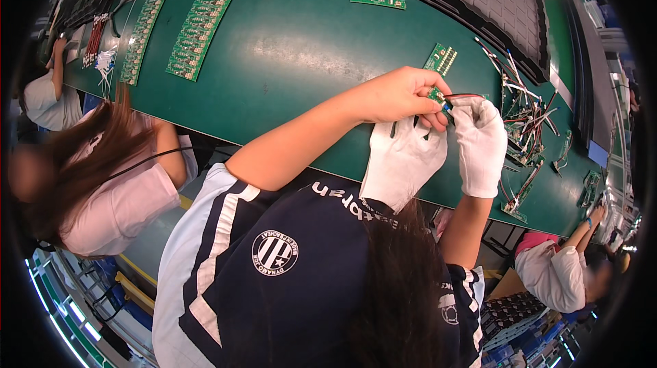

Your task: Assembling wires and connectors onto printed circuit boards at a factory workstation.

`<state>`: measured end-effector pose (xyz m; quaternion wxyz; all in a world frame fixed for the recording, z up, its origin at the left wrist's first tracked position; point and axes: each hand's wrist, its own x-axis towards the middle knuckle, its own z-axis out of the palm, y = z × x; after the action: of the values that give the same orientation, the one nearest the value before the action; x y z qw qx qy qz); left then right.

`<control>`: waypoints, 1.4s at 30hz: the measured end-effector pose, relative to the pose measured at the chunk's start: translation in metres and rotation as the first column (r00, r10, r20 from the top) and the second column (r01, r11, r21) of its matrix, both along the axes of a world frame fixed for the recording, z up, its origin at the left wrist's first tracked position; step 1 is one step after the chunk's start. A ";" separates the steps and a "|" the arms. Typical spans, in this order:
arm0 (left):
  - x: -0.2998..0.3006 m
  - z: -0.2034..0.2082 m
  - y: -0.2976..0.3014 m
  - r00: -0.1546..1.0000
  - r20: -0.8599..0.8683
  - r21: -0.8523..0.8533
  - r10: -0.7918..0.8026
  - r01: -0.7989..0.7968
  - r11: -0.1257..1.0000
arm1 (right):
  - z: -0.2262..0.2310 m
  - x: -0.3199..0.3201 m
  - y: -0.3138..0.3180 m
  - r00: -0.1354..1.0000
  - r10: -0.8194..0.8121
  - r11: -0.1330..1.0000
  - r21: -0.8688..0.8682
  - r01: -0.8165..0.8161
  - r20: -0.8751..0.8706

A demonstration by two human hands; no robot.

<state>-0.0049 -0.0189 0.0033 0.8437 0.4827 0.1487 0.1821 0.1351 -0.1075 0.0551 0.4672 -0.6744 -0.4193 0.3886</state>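
My bare left hand (415, 98) pinches a small green circuit board (438, 98) between thumb and fingers. My right hand (480, 128), in a white glove, is closed on a thin red and black wire (467, 96) beside that board. At the board's edge sits a small blue connector (447, 105); whether the wire is seated in it I cannot tell. Below my left hand, at the table's near edge, lies a white glove (404, 161). Just beyond my hands is a green board panel (441, 59).
Wired boards (527, 118) are heaped at right on the green table (287, 46). A single board strip (378, 1) lies at the back, near black trays (496, 5). Board panels (204, 26) lie at left. Co-workers sit left (116, 183) and right (558, 272).
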 end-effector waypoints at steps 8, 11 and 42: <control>0.000 -0.001 0.000 1.000 0.003 0.007 0.003 -0.003 1.000 | -0.001 -0.003 0.001 0.998 -0.044 0.999 0.002 0.044 -0.041; 0.000 -0.001 0.001 1.000 -0.003 0.012 -0.002 0.002 1.000 | 0.000 -0.003 0.002 0.998 -0.048 0.999 -0.016 0.047 -0.035; 0.000 0.004 -0.007 0.967 -0.167 0.196 0.192 -0.158 0.968 | -0.024 -0.014 0.006 0.997 -0.055 0.989 0.136 0.063 -0.059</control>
<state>-0.0049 -0.0257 0.0070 0.7594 0.5570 0.2512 0.2235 0.1211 -0.1014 0.0311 0.5353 -0.6418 -0.4118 0.3634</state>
